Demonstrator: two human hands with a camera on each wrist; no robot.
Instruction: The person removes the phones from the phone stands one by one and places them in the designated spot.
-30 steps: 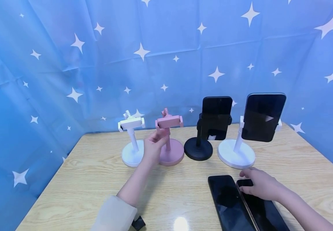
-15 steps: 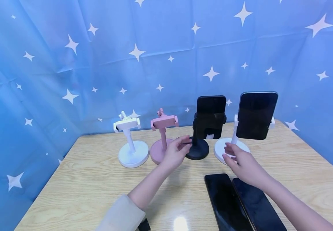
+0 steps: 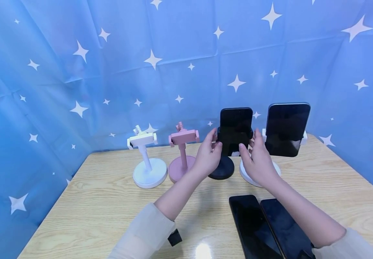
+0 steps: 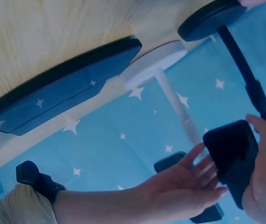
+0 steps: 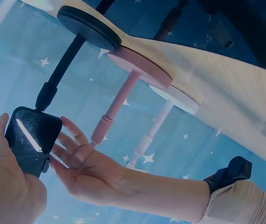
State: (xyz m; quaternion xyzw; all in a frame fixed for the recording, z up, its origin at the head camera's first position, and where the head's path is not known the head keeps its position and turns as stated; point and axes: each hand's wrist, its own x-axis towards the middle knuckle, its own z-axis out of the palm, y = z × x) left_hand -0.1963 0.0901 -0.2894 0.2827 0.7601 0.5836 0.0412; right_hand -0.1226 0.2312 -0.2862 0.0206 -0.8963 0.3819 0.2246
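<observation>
A dark phone (image 3: pixel 236 126) stands upright in the clamp of a black phone stand (image 3: pixel 222 169) at the back of the table. My left hand (image 3: pixel 207 154) is at the phone's left edge, its fingers loosely extended beside the clamp. On the other side, my right hand (image 3: pixel 258 162) has its thumb and fingers spread along the right edge. The right wrist view shows the phone (image 5: pixel 32 140) between both hands, with the left fingers (image 5: pixel 74 133) relaxed and not wrapped round it. Firm contact is hard to tell.
To the right, a white stand (image 3: pixel 244 173) holds another phone (image 3: pixel 288 127). A pink stand (image 3: pixel 182 167) and a white stand (image 3: pixel 150 174) on the left have bare clamps. Two dark phones, one left (image 3: pixel 252 225) and one right (image 3: pixel 283 221), lie flat near the right forearm.
My left hand has moved right, from the pink stand to the black stand's phone. My right hand has risen from the flat phones and moved left to that phone's other edge.
</observation>
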